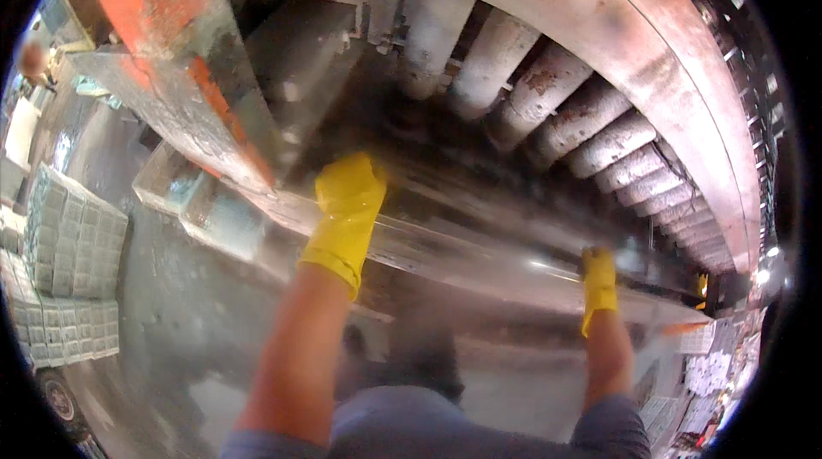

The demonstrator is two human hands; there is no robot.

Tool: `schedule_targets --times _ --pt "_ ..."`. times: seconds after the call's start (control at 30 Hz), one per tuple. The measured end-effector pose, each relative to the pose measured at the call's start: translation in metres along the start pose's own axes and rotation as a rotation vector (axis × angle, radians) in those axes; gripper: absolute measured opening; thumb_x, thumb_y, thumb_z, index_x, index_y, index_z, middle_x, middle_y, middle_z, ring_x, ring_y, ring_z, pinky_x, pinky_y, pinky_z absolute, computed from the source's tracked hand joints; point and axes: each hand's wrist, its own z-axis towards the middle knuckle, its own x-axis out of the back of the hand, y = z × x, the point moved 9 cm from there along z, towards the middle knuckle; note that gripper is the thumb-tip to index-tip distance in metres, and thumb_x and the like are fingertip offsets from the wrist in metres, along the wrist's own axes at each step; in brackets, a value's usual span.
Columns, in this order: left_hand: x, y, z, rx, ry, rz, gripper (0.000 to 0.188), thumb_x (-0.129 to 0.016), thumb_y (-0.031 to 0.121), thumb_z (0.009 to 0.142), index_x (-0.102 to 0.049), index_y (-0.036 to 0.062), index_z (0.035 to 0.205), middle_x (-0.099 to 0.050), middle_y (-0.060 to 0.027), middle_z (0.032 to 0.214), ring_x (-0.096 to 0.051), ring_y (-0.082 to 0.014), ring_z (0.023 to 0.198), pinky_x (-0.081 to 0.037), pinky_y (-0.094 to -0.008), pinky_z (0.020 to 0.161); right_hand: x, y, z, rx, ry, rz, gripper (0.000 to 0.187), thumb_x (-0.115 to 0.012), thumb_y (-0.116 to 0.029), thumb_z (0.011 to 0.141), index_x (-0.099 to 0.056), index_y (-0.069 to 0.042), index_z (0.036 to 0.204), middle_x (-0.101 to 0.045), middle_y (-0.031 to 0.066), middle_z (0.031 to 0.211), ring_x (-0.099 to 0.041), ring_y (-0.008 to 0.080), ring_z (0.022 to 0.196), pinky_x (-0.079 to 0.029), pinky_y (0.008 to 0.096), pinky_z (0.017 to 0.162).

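Two bare forearms (300, 348) reach forward from our grey-blue sleeves (612, 429), both hands in yellow gloves (336, 249). Our left hand (351, 183) is at the long metal ledge (467, 255), which crosses in front of our body; its fingers curl into a fist, and we cannot tell whether they have hold of anything. Our right hand (600, 272) is well apart, farther along the same ledge; its fingers look bent, but blur hides how far they close and what they grip. Beyond the ledge we see thick, worn rollers (548, 95) side by side, bordered by a broad pinkish frame (634, 26). To our left rises an orange-streaked beam (184, 22); farther off, pale crates (77, 241) stand stacked on the grey floor (163, 322).
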Motion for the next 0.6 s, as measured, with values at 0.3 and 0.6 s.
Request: schedule_targets --times 0.3,0.6 --pt "0.003 0.005 -0.015 -0.011 -0.088 0.051 0.04 -0.069 0.046 0.085 -0.07 0.0076 0.098 -0.073 -0.0163 0.093 -0.07 -0.0367 0.09 -0.055 -0.0498 0.079 -0.004 0.022 -0.015 0.155 0.043 -0.064 0.052 -0.066 -0.042 0.091 -0.065 -0.001 0.124 -0.072 0.0189 0.112 -0.074 0.0334 0.091 -0.061 0.0412 0.067" --pt "0.004 -0.001 -0.027 0.057 -0.237 0.078 0.05 -0.068 0.048 0.087 -0.069 0.0072 0.116 -0.072 -0.018 0.112 -0.068 -0.0354 0.106 -0.053 -0.0467 0.091 0.013 -0.001 -0.052 -0.041 0.127 -0.109 0.056 -0.064 -0.05 0.089 -0.068 -0.007 0.125 -0.072 0.0165 0.115 -0.068 0.0349 0.108 -0.053 0.0437 0.094"
